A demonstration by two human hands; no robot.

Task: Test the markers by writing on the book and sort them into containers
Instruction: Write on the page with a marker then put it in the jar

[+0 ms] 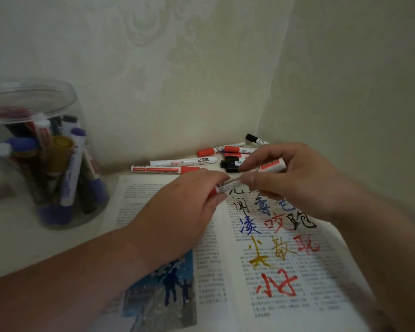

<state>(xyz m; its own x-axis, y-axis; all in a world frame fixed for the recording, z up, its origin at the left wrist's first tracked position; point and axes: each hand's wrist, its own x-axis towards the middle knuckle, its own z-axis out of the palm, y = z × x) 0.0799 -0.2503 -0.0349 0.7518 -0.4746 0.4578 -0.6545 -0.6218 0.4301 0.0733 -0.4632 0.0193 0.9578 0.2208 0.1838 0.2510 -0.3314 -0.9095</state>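
Over the book on a corner table, left hand and right hand pinch a marker.

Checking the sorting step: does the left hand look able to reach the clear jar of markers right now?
Probably yes. The jar stands on the same side as the left hand, nothing standing between them, though that hand's fingers pinch a marker the right hand also holds.
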